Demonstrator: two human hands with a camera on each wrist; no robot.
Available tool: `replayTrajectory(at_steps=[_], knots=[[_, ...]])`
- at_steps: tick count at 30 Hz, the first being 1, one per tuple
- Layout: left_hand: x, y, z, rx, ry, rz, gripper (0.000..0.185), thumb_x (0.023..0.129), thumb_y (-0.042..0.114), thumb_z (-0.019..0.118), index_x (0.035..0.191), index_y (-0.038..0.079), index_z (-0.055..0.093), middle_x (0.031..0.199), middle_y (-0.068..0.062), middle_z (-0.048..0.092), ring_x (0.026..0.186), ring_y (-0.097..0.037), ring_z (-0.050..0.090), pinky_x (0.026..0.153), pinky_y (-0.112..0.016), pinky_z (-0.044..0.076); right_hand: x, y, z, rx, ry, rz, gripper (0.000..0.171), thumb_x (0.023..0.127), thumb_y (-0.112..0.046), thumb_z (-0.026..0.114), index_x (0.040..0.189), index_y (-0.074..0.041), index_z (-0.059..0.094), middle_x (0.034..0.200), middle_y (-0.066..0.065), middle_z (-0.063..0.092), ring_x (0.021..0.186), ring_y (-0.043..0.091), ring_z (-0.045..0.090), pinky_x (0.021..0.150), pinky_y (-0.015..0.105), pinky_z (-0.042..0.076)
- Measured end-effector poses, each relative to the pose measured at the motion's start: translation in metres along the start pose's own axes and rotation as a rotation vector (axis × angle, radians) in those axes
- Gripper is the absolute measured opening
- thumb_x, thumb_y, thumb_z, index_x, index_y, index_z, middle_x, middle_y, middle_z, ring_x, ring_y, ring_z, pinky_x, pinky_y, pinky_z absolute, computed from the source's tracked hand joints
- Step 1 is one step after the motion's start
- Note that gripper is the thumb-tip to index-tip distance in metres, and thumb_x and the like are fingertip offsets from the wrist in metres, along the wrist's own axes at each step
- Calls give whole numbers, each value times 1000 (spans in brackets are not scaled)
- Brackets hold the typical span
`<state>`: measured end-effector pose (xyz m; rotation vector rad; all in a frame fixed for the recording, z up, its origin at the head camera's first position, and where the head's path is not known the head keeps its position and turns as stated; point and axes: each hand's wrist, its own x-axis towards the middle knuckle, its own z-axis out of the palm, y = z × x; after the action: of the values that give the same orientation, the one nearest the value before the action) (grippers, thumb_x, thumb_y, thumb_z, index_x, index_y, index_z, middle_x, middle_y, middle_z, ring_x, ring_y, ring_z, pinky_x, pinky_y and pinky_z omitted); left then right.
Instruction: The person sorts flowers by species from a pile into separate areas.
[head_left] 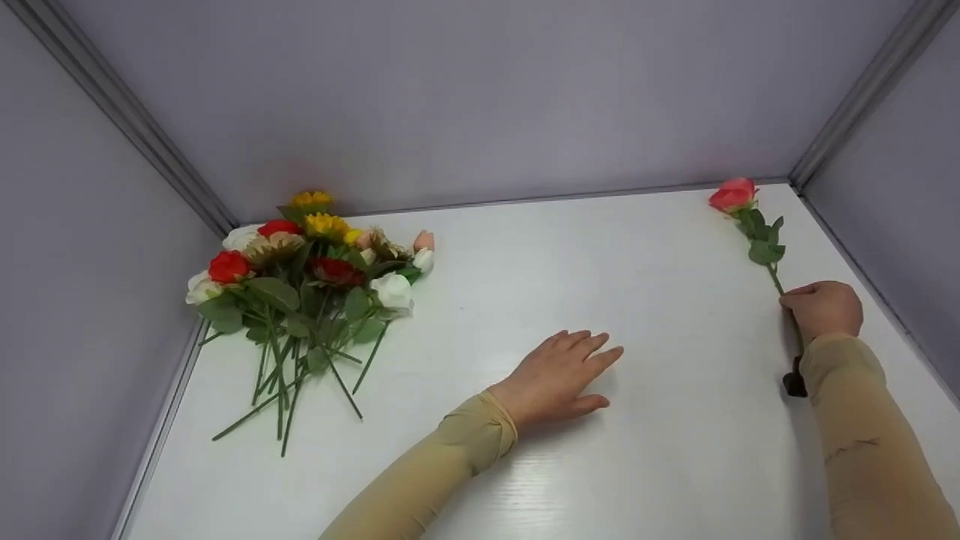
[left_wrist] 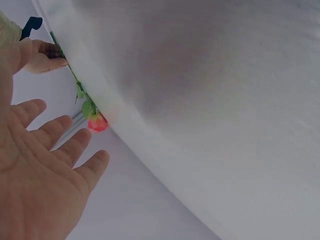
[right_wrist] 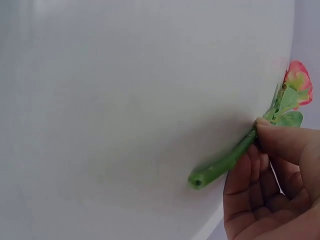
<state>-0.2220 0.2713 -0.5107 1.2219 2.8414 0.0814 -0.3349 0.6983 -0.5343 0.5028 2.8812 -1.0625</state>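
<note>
A pink rose [head_left: 733, 196] with green leaves lies toward the far right corner of the white table. My right hand [head_left: 823, 309] pinches its green stem between thumb and fingers. In the right wrist view the cut end of the stem [right_wrist: 215, 172] sticks out past the fingers, close over the tabletop. My left hand [head_left: 559, 377] hovers palm down over the middle of the table, fingers straight and spread, holding nothing. From the left wrist view the rose bloom [left_wrist: 97, 122] appears beyond the left fingertips.
A pile of flowers [head_left: 322, 277], red, white, yellow and peach, lies at the left of the white table [head_left: 510, 285], stems pointing toward me. Grey panels [head_left: 480, 97] wall the table at the back and both sides. A black wrist-worn piece [head_left: 795, 379] shows by the right sleeve.
</note>
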Motion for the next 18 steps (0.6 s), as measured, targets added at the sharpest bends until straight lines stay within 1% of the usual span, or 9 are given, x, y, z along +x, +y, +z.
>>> replayTrajectory(at_steps=[6,11,15,18], knots=[[0,-1,-1,-7,-5,3,73,103,55,54,163,24,28,165,-1,31,150,-22,30,123,-39,22,-1,-1,-2,-20,12,-23,36,96,-19,61,111,12,69,111,30,67,108,46,58,82,42,46],[-2,-4,-2,-7,4,-2,71,103,54,54,163,24,29,164,-2,34,149,-22,32,124,-38,22,-3,-2,-3,-33,15,-37,36,98,-20,60,112,12,68,113,31,65,108,46,57,85,46,46],[-5,-6,-4,-5,6,-6,71,103,53,54,163,23,29,164,-2,35,149,-22,33,123,-38,22,-6,-2,-5,-42,21,-60,38,98,-22,60,112,12,68,113,32,65,106,46,58,81,45,47],[-7,-8,-4,0,10,-7,71,103,53,54,162,22,30,163,-3,35,149,-23,34,123,-38,23,-8,-3,-6,-41,28,-64,42,100,-26,58,114,12,67,113,32,65,102,44,59,77,42,47]])
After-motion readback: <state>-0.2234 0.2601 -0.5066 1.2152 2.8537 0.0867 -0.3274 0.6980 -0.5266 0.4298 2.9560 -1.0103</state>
